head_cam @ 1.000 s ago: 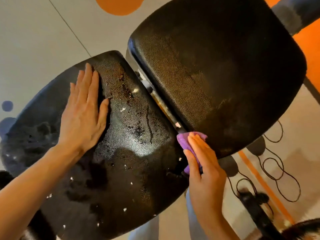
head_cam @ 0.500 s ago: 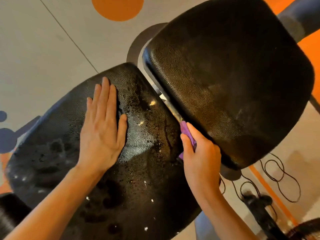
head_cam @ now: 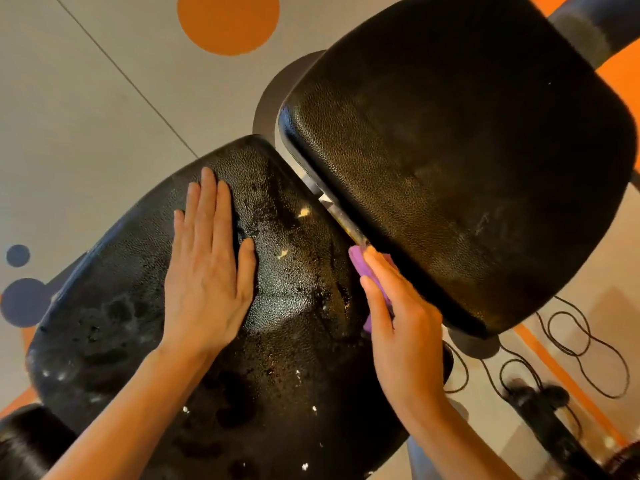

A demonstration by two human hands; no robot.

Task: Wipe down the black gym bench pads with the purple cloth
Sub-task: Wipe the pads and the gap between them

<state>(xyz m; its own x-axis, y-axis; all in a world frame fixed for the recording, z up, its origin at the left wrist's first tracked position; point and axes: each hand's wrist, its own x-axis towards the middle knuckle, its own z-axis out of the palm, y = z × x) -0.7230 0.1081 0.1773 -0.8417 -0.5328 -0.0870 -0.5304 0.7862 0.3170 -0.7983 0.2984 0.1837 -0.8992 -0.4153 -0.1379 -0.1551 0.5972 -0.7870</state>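
Two black textured bench pads fill the view. The near seat pad point(head_cam: 284, 341) is wet and speckled with droplets and white flecks. The larger back pad point(head_cam: 467, 161) rises at the upper right. My left hand point(head_cam: 207, 271) lies flat, fingers straight, on the seat pad's upper left part. My right hand point(head_cam: 398, 320) presses the purple cloth point(head_cam: 360, 263) into the gap between the two pads, at the seat pad's right edge. Most of the cloth is hidden under the fingers.
A metal frame bar point(head_cam: 343, 216) shows in the gap between the pads. Black cables point(head_cam: 571, 351) loop on the floor at the right, near a dark object point(head_cam: 540, 403). The grey floor has orange point(head_cam: 228, 19) and blue point(head_cam: 24, 301) circles.
My right hand slid the cloth up along the gap between the pads. The left hand stayed flat on the seat pad. The camera view shifted.
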